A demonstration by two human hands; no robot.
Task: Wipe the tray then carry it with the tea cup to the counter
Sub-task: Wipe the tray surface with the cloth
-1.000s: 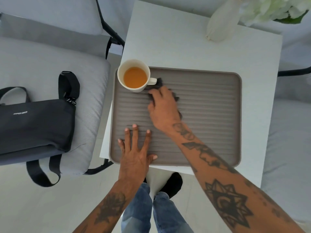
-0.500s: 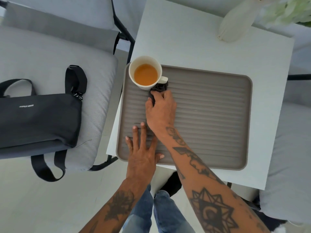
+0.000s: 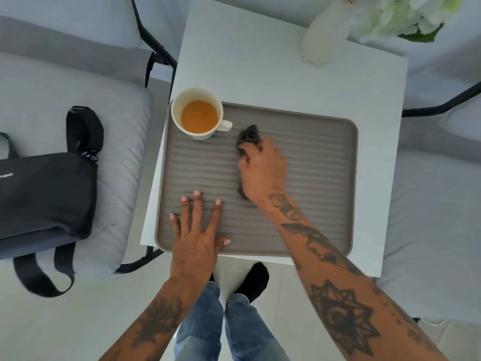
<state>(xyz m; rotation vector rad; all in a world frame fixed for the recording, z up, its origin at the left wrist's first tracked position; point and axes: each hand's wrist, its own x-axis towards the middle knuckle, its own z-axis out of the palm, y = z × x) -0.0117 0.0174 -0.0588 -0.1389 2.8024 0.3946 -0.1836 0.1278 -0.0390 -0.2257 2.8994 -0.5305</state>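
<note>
Looking down onto a grey ribbed tray (image 3: pixel 312 178) lying flat on a white tabletop (image 3: pixel 260 69). Left hand (image 3: pixel 194 241) spread flat, palm down, fingers fanned and pressing on the tray's near-left part, thumb along the near rim. Right hand (image 3: pixel 263 170) just beyond and to the right of the left one, curled around a dark grey cloth (image 3: pixel 248 138) and holding it against the ribs near the tray's middle; some cloth poking out past the fingertips, a little more showing under the heel of the palm. Tea cup (image 3: pixel 199 113), white, upright, filled with amber liquid, standing in the tray's far-left corner, beyond the left hand and left of the cloth, its handle pointing toward the cloth but not touching it. White vase (image 3: pixel 325 35) with pale flowers on the tabletop well beyond the right hand. Black bag (image 3: pixel 44 194) with straps resting on a grey seat cushion (image 3: pixel 122 152), well to the left of the left hand.
</note>
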